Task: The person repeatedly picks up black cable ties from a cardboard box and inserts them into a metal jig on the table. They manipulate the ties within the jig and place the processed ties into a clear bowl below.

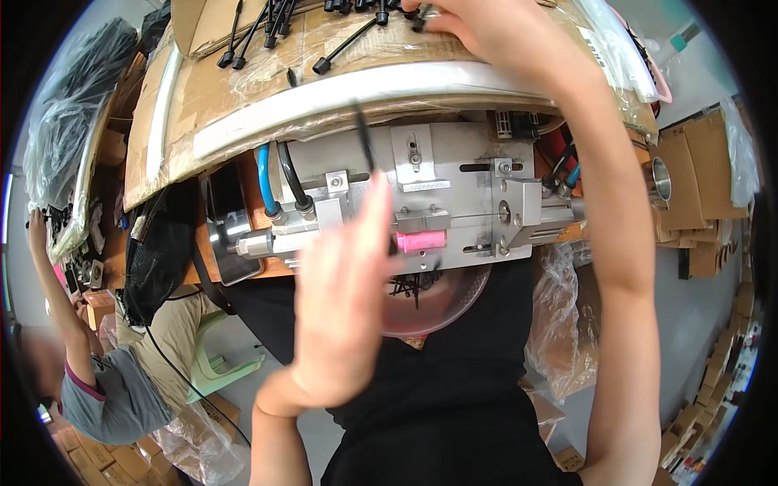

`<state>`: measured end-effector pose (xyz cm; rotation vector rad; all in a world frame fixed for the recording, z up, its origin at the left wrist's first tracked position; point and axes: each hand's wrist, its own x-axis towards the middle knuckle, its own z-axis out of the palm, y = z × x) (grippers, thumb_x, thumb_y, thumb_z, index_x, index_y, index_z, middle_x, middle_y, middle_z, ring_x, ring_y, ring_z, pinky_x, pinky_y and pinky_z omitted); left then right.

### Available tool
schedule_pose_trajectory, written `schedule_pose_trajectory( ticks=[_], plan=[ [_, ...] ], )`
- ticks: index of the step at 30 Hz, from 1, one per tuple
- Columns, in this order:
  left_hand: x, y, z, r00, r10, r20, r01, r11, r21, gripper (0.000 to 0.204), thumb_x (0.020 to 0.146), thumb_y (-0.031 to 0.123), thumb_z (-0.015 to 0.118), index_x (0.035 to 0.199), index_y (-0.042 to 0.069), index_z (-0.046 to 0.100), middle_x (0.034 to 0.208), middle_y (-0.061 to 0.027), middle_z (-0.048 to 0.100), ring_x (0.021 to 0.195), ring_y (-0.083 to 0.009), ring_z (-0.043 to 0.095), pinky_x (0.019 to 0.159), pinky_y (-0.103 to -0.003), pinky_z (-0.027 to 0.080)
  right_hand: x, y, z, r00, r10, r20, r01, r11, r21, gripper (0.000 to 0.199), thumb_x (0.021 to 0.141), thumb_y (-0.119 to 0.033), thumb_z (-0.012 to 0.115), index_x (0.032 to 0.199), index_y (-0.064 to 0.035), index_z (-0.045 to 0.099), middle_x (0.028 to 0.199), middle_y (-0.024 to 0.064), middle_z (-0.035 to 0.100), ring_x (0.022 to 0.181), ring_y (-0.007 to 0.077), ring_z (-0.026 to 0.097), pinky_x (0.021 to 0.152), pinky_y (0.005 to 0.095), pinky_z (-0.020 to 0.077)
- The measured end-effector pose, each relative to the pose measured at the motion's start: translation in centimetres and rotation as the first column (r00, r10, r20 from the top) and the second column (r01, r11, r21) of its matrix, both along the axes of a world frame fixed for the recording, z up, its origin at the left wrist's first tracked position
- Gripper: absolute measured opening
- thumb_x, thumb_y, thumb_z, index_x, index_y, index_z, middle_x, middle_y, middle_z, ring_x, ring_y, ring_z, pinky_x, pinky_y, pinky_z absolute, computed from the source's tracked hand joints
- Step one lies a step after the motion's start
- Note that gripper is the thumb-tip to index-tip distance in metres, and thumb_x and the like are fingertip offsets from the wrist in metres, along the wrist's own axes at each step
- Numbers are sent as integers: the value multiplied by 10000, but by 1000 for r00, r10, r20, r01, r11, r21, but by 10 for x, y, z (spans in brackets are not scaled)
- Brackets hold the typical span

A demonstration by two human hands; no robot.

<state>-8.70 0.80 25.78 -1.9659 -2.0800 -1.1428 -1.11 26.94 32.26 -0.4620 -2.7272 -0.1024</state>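
Note:
My left hand (344, 300), blurred by motion, is raised in front of a metal clamping fixture (466, 146). A thin black stick (363, 134) juts up from its fingertips. At the top, my right hand (478, 28) reaches over the cardboard, its fingers pinched at a black rod with a thick end (419, 23). Several similar black rods (344, 50) lie scattered there. The fixture carries a bright pink block (421, 240) near its front edge. Below it, partly behind my left hand, a clear round bowl (466, 304) holds several small black pieces.
Cardboard with a white foam strip (324, 101) overhangs the fixture's far side. Blue and black air hoses (265, 182) join it at the left, beside a phone-like dark panel (231, 219). Another person (130, 389) sits at the left. Cardboard boxes (689, 178) stand at the right.

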Motion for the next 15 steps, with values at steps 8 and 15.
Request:
schedule_pose_trajectory(
  ticks=[8, 15],
  plan=[
    [44, -20, -54, 977, -39, -208, -28, 950, -310, 675, 748, -47, 583, 1399, -89, 407, 945, -97, 482, 844, -223, 495, 768, -322, 460, 17, -12, 7, 910, -37, -412, -217, 807, -550, 131, 877, -77, 626, 979, -9, 672, 823, 149, 689, 743, 239, 672, 685, 340, 513],
    [46, -11, -49, 972, -65, -228, -14, 945, -328, 704, 748, -47, 578, 1418, -93, 369, 955, -106, 481, 869, -239, 501, 814, -332, 465, 94, -53, 0, 657, -115, -745, -457, 725, -515, 219, 895, 2, 575, 1113, 18, 596, 958, 182, 694, 756, 221, 667, 597, 266, 502]
  ],
)
